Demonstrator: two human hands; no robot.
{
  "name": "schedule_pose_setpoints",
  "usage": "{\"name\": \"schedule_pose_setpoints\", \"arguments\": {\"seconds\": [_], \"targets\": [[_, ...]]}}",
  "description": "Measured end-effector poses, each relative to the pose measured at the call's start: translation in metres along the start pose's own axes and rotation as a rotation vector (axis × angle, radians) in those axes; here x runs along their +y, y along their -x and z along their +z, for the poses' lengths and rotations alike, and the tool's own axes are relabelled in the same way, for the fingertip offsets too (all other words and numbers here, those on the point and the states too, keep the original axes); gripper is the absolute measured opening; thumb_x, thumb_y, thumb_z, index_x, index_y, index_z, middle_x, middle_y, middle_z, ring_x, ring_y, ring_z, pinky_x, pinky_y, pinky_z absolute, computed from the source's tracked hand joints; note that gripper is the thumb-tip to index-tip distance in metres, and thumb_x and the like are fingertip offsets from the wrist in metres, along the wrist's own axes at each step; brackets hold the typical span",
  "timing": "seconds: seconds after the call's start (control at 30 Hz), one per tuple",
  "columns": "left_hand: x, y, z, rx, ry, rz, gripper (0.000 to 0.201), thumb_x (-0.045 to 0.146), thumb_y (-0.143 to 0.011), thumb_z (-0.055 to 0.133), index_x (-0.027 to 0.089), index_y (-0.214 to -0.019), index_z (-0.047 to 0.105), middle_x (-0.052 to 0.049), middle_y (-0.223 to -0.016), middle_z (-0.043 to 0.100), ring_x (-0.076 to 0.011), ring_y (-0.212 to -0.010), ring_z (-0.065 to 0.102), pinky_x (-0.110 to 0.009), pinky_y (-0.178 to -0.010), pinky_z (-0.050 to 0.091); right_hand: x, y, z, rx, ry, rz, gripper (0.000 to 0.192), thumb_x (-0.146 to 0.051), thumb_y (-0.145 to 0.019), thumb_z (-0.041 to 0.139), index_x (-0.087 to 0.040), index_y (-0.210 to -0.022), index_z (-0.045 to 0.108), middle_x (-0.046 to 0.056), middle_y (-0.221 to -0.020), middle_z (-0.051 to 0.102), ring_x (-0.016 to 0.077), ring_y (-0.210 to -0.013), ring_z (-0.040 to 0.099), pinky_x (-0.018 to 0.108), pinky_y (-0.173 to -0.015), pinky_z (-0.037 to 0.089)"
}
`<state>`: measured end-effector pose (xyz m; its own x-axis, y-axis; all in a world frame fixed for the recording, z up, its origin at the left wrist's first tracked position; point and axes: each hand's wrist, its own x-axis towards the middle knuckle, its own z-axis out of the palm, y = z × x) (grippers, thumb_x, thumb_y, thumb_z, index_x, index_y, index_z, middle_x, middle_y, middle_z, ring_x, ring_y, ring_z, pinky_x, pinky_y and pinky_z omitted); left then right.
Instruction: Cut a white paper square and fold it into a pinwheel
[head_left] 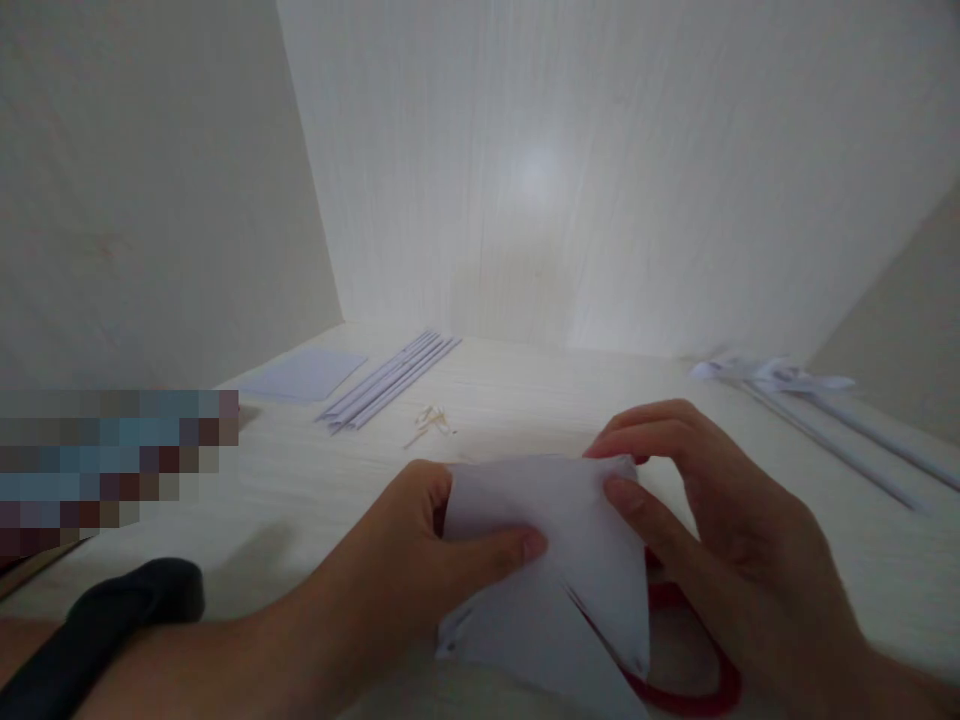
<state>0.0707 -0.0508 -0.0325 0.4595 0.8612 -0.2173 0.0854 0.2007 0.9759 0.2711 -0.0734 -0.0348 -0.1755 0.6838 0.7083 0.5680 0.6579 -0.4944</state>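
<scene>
A white paper square (517, 510) is held up in front of me, with a slit running in from its lower right corner and small holes near its lower corners. My left hand (450, 560) grips it from the left, thumb flat across the front and fingers behind. At the upper right corner, my right hand (720, 540) pinches the paper between thumb and fingers. Red scissor-like handles (724, 685) show below the paper, partly covered by it and by my right hand. A black band (135, 610) is around my left wrist.
Behind the paper lies a small pile of thin sticks (431, 422). Farther back are several rolled paper tubes (390, 385) and a flat white sheet (307, 373). Paper pinwheels (780, 375) on tubes lie at right. A blurred-out object (97, 460) sits at left. Pale walls (600, 180) enclose the table.
</scene>
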Motion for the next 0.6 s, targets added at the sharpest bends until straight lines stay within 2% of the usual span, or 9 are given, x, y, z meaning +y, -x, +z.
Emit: {"name": "schedule_pose_setpoints", "arguments": {"seconds": [0.03, 0.1, 0.27, 0.5, 0.6], "targets": [[0.0007, 0.0004, 0.0000, -0.010, 0.004, -0.005, 0.012, 0.025, -0.066, 0.080, 0.017, -0.073, 0.076, -0.002, -0.069, 0.076, -0.0151, -0.058, 0.065, -0.022, -0.055, 0.049, -0.0017, -0.0021, 0.0018, 0.033, -0.026, -0.044, 0.009, -0.019, -0.090, 0.060, -0.028, -0.091, 0.063, -0.002, -0.093, 0.062, 0.0121, -0.089, 0.059, 0.023, -0.074, 0.051], [0.0013, 0.0002, -0.0002, -0.033, 0.002, -0.001, 0.009, 0.024, -0.066, 0.080, 0.018, -0.070, 0.076, -0.001, -0.066, 0.075, -0.0158, -0.059, 0.066, -0.021, -0.054, 0.049, -0.0037, -0.0045, 0.0048, 0.032, -0.073, -0.038, 0.010, -0.016, -0.090, 0.061, -0.026, -0.088, 0.064, -0.001, -0.092, 0.063, 0.0122, -0.089, 0.060, 0.024, -0.074, 0.051], [0.0000, -0.0007, 0.0000, -0.036, 0.033, -0.028, 0.011, 0.027, -0.066, 0.080, 0.020, -0.076, 0.078, -0.002, -0.072, 0.077, -0.0179, -0.062, 0.068, -0.023, -0.057, 0.051, -0.0038, -0.0012, 0.0037, 0.086, -0.076, -0.005, 0.014, -0.011, -0.087, 0.062, -0.025, -0.089, 0.062, -0.003, -0.083, 0.061, 0.0107, -0.079, 0.057, 0.023, -0.067, 0.048], [-0.0014, 0.0022, -0.0010, -0.013, -0.016, -0.032, 0.020, 0.036, -0.072, 0.076, 0.016, -0.073, 0.076, -0.003, -0.070, 0.075, -0.0148, -0.058, 0.065, -0.021, -0.054, 0.049, -0.0029, 0.0013, 0.0028, 0.021, -0.067, -0.053, 0.014, -0.011, -0.088, 0.060, -0.025, -0.087, 0.061, -0.002, -0.085, 0.060, 0.0122, -0.080, 0.057, 0.025, -0.065, 0.047], [-0.0012, 0.0033, -0.0013, -0.009, -0.011, -0.061, 0.023, 0.040, -0.074, 0.072, 0.018, -0.078, 0.075, -0.003, -0.071, 0.075, -0.0184, -0.063, 0.068, -0.023, -0.055, 0.051, -0.0029, 0.0018, 0.0032, 0.012, -0.051, -0.071, 0.014, -0.012, -0.086, 0.061, -0.026, -0.087, 0.061, -0.001, -0.086, 0.060, 0.0134, -0.080, 0.057, 0.027, -0.065, 0.046]]}}
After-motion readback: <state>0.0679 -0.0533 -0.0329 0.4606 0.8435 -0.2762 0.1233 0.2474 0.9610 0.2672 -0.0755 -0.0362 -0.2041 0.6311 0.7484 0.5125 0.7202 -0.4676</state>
